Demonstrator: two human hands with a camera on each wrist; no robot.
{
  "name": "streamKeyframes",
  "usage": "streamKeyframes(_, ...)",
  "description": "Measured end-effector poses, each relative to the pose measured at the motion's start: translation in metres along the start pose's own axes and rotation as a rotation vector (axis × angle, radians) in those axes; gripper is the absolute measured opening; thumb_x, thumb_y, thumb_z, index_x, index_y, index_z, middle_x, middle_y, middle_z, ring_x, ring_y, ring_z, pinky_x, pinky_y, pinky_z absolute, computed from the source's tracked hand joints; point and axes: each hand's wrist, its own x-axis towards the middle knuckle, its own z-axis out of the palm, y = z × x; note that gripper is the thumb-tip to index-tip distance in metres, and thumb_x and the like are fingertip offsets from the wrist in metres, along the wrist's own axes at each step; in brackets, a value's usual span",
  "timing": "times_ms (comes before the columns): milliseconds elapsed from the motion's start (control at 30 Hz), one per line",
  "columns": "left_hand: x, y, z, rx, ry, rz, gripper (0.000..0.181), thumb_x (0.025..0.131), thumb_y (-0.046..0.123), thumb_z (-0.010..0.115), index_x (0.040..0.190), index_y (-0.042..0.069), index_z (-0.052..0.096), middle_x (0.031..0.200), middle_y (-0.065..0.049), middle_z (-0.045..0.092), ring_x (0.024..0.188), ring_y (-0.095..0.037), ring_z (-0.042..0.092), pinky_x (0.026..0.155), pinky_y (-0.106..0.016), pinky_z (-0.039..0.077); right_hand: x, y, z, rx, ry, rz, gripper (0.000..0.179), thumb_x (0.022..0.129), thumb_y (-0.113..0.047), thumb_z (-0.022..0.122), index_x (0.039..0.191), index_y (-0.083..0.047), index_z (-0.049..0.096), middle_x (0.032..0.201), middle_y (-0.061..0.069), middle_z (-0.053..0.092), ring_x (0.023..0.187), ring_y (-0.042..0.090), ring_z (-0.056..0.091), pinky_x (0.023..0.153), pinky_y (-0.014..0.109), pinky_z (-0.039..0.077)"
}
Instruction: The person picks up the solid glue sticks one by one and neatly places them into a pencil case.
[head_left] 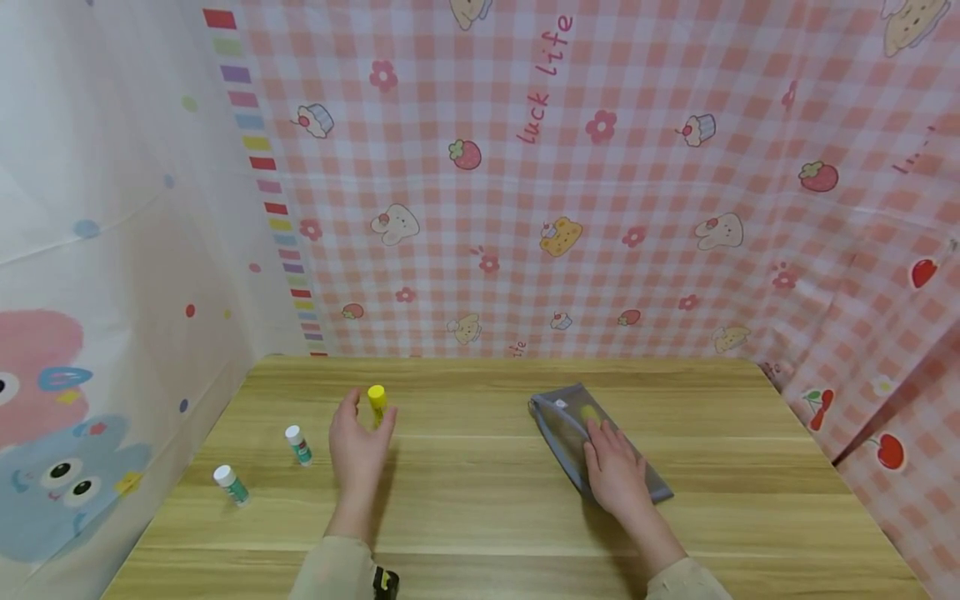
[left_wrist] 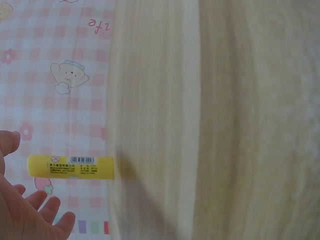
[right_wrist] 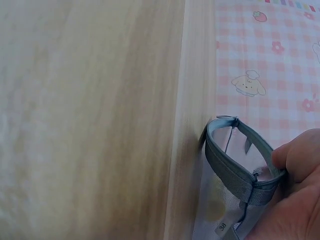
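We record a wood-grain table (head_left: 465, 500) backed by a pink gingham curtain (head_left: 480, 192), with a white spotted cloth (head_left: 150, 225) at left. A yellow glue stick (head_left: 377, 400) stands upright on the wood; the left hand (head_left: 360, 446), fingers spread wide, is just beside it. The right hand (head_left: 617, 471) grips a grey mesh pouch (head_left: 567, 433), mouth gaping. We count two white-capped glue sticks (head_left: 298, 446) farther left.

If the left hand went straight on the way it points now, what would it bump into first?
Probably the yellow tube. It stands upright right in front of the left hand, though how deep the gap between them is stays hard to judge.
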Motion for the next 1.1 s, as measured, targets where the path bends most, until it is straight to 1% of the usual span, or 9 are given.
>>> streamKeyframes(100,0.001,-0.002,0.0,-0.012,-0.02,-0.03,0.062,0.087,0.019,0.076,0.136,-0.007,0.048,0.134,-0.029,0.052,0.121,-0.045,0.05,0.103,-0.057,0.043,0.0,0.0,0.0,0.001,-0.002,-0.003,0.045,0.106,-0.017,0.038,0.148,0.002,0.039,0.151,0.031,0.033,0.139,0.053,0.024,0.103,0.081,0.014)
streamKeyframes(167,0.002,-0.003,0.001,-0.034,-0.036,-0.063,0.063,0.089,0.019,0.075,0.138,-0.007,0.046,0.135,-0.028,0.051,0.122,-0.044,0.049,0.103,-0.057,0.043,-0.001,0.0,0.0,0.002,-0.002,-0.006,0.045,0.106,-0.016,0.039,0.148,0.003,0.039,0.151,0.031,0.033,0.139,0.053,0.024,0.103,0.081,0.014)
streamKeyframes(367,0.006,-0.009,0.003,-0.148,-0.087,-0.175,0.065,0.092,0.019,0.072,0.143,-0.005,0.04,0.142,-0.026,0.046,0.126,-0.042,0.046,0.108,-0.053,0.04,0.0,0.001,0.001,0.008,-0.002,-0.011,0.045,0.106,-0.016,0.038,0.148,0.003,0.039,0.151,0.032,0.032,0.139,0.054,0.024,0.102,0.082,0.015)
streamKeyframes(467,0.009,-0.011,0.005,-0.2,-0.102,-0.21,0.065,0.092,0.018,0.071,0.144,-0.005,0.039,0.143,-0.025,0.046,0.128,-0.041,0.045,0.11,-0.05,0.039,0.0,0.001,0.001,0.007,-0.001,-0.012,0.045,0.106,-0.016,0.038,0.147,0.003,0.039,0.15,0.032,0.032,0.138,0.054,0.024,0.102,0.082,0.015)
streamKeyframes(633,0.01,-0.015,0.009,-0.281,-0.104,-0.251,0.063,0.093,0.013,0.069,0.145,-0.005,0.039,0.141,-0.026,0.047,0.127,-0.041,0.046,0.11,-0.048,0.039,0.0,0.002,0.002,0.003,0.004,-0.011,0.046,0.106,-0.016,0.038,0.147,0.003,0.04,0.15,0.032,0.033,0.138,0.054,0.025,0.102,0.081,0.015)
streamKeyframes(700,0.011,-0.016,0.012,-0.309,-0.097,-0.263,0.062,0.093,0.011,0.069,0.144,-0.006,0.04,0.14,-0.026,0.048,0.126,-0.041,0.047,0.109,-0.048,0.04,0.001,0.002,0.002,0.003,0.006,-0.01,0.046,0.106,-0.016,0.038,0.147,0.003,0.04,0.15,0.032,0.033,0.138,0.053,0.025,0.103,0.081,0.015)
streamKeyframes(800,0.011,-0.017,0.016,-0.339,-0.079,-0.264,0.059,0.092,0.008,0.069,0.142,-0.007,0.042,0.138,-0.028,0.049,0.124,-0.043,0.049,0.109,-0.049,0.04,0.001,0.002,0.002,0.007,0.006,-0.01,0.045,0.106,-0.016,0.038,0.147,0.003,0.04,0.15,0.032,0.032,0.138,0.054,0.025,0.102,0.082,0.015)
streamKeyframes(933,0.011,-0.019,0.02,-0.357,-0.055,-0.252,0.055,0.092,0.005,0.069,0.14,-0.008,0.045,0.136,-0.029,0.051,0.123,-0.043,0.05,0.108,-0.048,0.041,0.0,0.001,0.001,0.013,0.002,-0.01,0.045,0.106,-0.017,0.038,0.147,0.003,0.04,0.15,0.032,0.033,0.138,0.054,0.025,0.102,0.082,0.015)
streamKeyframes(1100,0.012,-0.02,0.022,-0.362,-0.038,-0.253,0.05,0.092,0.003,0.068,0.138,-0.007,0.049,0.134,-0.028,0.053,0.122,-0.041,0.051,0.106,-0.048,0.043,-0.001,0.0,0.0,0.017,0.0,-0.008,0.045,0.107,-0.017,0.038,0.147,0.003,0.039,0.15,0.031,0.033,0.138,0.054,0.025,0.102,0.082,0.015)
